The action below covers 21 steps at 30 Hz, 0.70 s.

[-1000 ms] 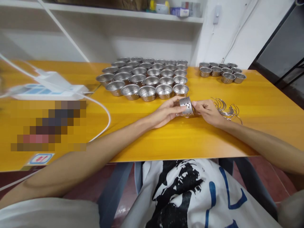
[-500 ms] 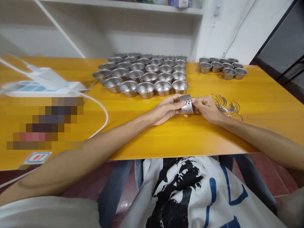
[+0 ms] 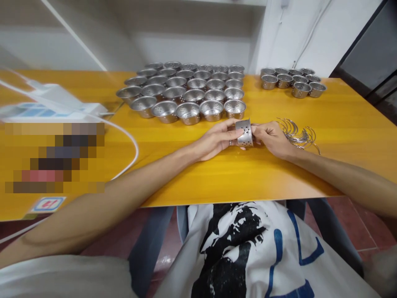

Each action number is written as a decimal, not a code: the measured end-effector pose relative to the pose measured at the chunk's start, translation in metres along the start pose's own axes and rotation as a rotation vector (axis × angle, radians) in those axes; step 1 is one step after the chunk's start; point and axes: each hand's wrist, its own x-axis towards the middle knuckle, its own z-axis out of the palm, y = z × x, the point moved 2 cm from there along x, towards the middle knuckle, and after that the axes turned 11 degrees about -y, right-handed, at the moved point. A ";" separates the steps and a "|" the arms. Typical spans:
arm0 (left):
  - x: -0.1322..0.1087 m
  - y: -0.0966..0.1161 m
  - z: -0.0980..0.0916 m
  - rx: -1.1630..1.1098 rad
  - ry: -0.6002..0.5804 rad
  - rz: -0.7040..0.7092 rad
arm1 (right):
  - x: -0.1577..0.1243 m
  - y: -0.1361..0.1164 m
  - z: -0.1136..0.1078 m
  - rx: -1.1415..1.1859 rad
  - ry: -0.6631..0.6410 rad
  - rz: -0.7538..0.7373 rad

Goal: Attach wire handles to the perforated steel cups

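Observation:
Both hands meet over the yellow table [image 3: 217,178] around one small perforated metal cup [image 3: 244,132], held on its side. My left hand [image 3: 218,138] grips its left end with thumb and fingers; a ring shows on one finger. My right hand [image 3: 271,137] pinches its right end. Just right of my right hand lies a pile of thin metal wire handles [image 3: 297,134]. Behind the hands stands a large block of several perforated metal cups [image 3: 189,89] in rows.
A smaller group of metal cups [image 3: 293,80] sits at the back right of the table. A white power strip [image 3: 52,107] with a white cable [image 3: 130,140] lies at the left. A blurred patch covers part of the table's left side. White shelving rises behind.
The view has tilted down slightly, so everything sits higher in the frame. Both hands still hold the cup between them in much the same grip.

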 end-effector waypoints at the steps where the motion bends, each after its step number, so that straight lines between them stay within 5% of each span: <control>1: 0.000 0.000 0.000 -0.002 -0.003 0.000 | -0.001 0.000 0.000 0.011 -0.003 -0.005; 7: 0.000 0.001 0.001 -0.015 -0.029 0.011 | -0.005 -0.003 0.000 0.057 -0.024 -0.054; 17: 0.004 0.004 0.004 -0.071 -0.046 -0.011 | -0.005 0.001 -0.006 0.033 0.235 -0.087; 21: 0.004 0.004 0.001 -0.077 -0.043 -0.033 | -0.003 0.005 -0.011 0.091 0.220 -0.038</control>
